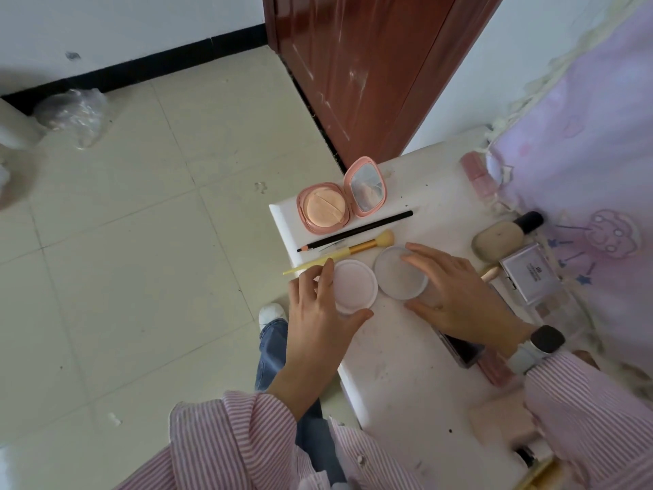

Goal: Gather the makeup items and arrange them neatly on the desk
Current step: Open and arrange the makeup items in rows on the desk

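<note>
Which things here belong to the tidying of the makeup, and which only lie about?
Belong: left hand on pink powder jar; right hand on clear lid; cushion compact; eyeliner pencil; makeup brush; foundation bottle.
Lying about: plastic bag; smartwatch.

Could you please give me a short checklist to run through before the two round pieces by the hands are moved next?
1. Left hand holds the pink round container at its rim: ok.
2. Right hand grips the clear round lid: ok.
3. Lid and container sit side by side, not stacked: ok.
4. Yellow-handled brush lies clear of the container: not ok, its handle runs right beside the left fingers.
5. Open pink compact stands apart from both hands: ok.
6. Container contents settled: cannot tell.
</note>
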Demonstrator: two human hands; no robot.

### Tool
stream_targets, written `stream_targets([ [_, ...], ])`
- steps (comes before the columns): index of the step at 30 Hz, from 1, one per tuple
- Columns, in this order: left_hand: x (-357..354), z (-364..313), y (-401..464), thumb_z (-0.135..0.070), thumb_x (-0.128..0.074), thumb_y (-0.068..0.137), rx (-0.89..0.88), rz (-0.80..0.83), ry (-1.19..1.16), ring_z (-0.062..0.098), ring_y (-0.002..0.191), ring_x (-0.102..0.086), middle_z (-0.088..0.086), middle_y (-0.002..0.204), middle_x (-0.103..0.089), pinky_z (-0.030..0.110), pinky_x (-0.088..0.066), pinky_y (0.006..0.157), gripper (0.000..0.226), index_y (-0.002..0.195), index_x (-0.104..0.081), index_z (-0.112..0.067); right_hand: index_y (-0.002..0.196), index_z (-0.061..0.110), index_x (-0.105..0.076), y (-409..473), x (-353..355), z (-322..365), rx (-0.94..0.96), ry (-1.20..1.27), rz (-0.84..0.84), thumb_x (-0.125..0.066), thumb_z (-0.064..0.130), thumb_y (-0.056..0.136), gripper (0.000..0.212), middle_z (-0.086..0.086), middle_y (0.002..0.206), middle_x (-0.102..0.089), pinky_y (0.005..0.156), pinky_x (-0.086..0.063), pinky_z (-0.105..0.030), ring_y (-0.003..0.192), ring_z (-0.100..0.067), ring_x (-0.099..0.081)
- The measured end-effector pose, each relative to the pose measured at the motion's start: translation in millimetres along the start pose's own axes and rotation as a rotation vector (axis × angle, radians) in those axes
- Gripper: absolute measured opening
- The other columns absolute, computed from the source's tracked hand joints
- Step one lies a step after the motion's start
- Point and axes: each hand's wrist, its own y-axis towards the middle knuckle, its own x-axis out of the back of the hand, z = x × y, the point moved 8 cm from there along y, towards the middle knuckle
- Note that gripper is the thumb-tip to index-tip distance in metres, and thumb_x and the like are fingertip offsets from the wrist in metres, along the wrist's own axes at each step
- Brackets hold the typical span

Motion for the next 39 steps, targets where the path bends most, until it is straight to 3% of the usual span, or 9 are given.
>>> stream_targets([
  [6, 3, -1, -1, -0.034, -0.088, 0.053, -0.045, -0.064, 0.199, 0.041, 0.099, -0.054, 0.019, 0.110, -0.060, 0.047, -0.045, 0.084, 0.080, 0.118, -0.058, 0.000, 0.125, 0.001, -0.046, 26, 68, -49, -0.254, -0.153, -0.344, -0.051, 0.014, 0.088, 0.040, -0.022, 0.123, -0.053, 0.091, -0.040, -0.051, 0.110, -0.040, -0.050],
  [13, 3, -1, -1, -0.041, -0.087, 0.053, -0.059, -0.058, 0.269, 0.041, 0.095, -0.057, 0.017, 0.107, -0.062, 0.048, -0.045, 0.077, 0.078, 0.115, -0.061, -0.002, 0.125, -0.001, -0.039, 80, 74, -95, -0.545, -0.421, -0.211, -0.045, 0.015, 0.092, 0.038, -0.030, 0.125, -0.042, 0.092, -0.034, -0.049, 0.118, -0.044, -0.038],
  [18, 1, 1, 0, -0.043, -0.085, 0.055, -0.068, -0.044, 0.279, 0.040, 0.097, -0.056, 0.017, 0.109, -0.062, 0.049, -0.045, 0.079, 0.078, 0.116, -0.060, -0.003, 0.126, -0.004, -0.039, 88, 73, -101, -0.595, -0.476, -0.196, -0.047, 0.013, 0.090, 0.040, -0.030, 0.126, -0.041, 0.088, -0.038, -0.048, 0.115, -0.045, -0.040],
  [25, 3, 2, -1, -0.043, -0.086, 0.055, -0.068, -0.063, 0.266, 0.041, 0.095, -0.056, 0.020, 0.107, -0.061, 0.049, -0.044, 0.077, 0.078, 0.116, -0.060, -0.001, 0.123, 0.012, -0.044, 78, 69, -104, -0.546, -0.364, -0.256, -0.047, 0.005, 0.086, 0.037, -0.029, 0.105, -0.053, 0.074, -0.040, -0.044, 0.100, -0.044, -0.047],
  [27, 3, 2, 0, -0.043, -0.086, 0.055, -0.065, -0.050, 0.263, 0.041, 0.096, -0.055, 0.020, 0.108, -0.060, 0.049, -0.044, 0.078, 0.078, 0.116, -0.060, -0.002, 0.126, 0.014, -0.048, 72, 68, -97, -0.504, -0.165, -0.333, -0.047, 0.008, 0.088, 0.038, -0.026, 0.107, -0.054, 0.077, -0.043, -0.040, 0.099, -0.040, -0.050],
  [29, 3, 2, 1, -0.043, -0.085, 0.056, -0.062, -0.036, 0.246, 0.041, 0.099, -0.054, 0.020, 0.110, -0.059, 0.050, -0.043, 0.080, 0.079, 0.118, -0.059, -0.003, 0.123, 0.013, -0.053, 62, 66, -87, -0.492, 0.176, -0.426, -0.048, 0.010, 0.090, 0.033, -0.017, 0.111, -0.056, 0.077, -0.043, -0.023, 0.092, -0.023, -0.055],
  [32, 6, 2, 2, -0.045, -0.083, 0.059, -0.060, -0.041, 0.213, 0.040, 0.102, -0.052, 0.019, 0.114, -0.057, 0.049, -0.040, 0.084, 0.077, 0.119, -0.058, -0.005, 0.112, 0.014, -0.057, 38, 57, -69, -0.555, 0.641, -0.479, -0.053, 0.015, 0.089, 0.023, 0.000, 0.094, -0.064, 0.054, -0.041, -0.007, 0.064, 0.006, -0.056],
  [35, 17, -2, 3, -0.042, -0.074, 0.069, -0.096, -0.115, 0.079, 0.032, 0.106, -0.047, 0.018, 0.112, -0.057, 0.042, -0.039, 0.086, 0.065, 0.119, -0.058, -0.004, 0.092, 0.013, -0.061, 17, 49, -43, -0.558, 0.929, -0.436, -0.058, 0.015, 0.088, 0.006, 0.007, 0.067, -0.066, 0.045, -0.043, -0.013, 0.049, 0.000, -0.053],
  [39, 24, -21, 5, -0.045, -0.051, 0.079, -0.176, -0.040, -0.133, 0.011, 0.087, -0.050, 0.003, 0.096, -0.059, 0.019, -0.041, 0.075, 0.056, 0.119, -0.056, -0.006, 0.078, 0.014, -0.059, 3, 30, 6, -0.431, 1.051, -0.216, -0.051, 0.014, 0.092, 0.016, 0.004, 0.054, -0.062, 0.042, -0.037, -0.013, 0.042, -0.004, -0.046],
])
